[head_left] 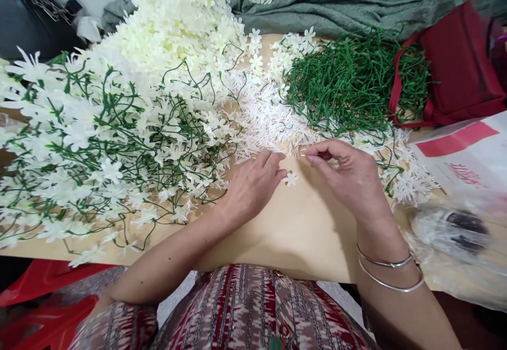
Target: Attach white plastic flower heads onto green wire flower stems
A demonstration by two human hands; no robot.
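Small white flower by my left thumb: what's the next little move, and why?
Perhaps bring that flower toward your right hand: it sits close beside your left hand, and the right seems to pinch a thin pale strand nearby.

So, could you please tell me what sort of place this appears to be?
Possibly a small craft workshop or home workspace: piled white blossoms, green stems and white strands share a tan tabletop.

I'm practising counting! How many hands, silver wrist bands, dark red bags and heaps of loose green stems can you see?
Left hand and right hand: 2
Silver bands: 2
Dark red bag: 1
Heap of green stems: 1
Total: 6
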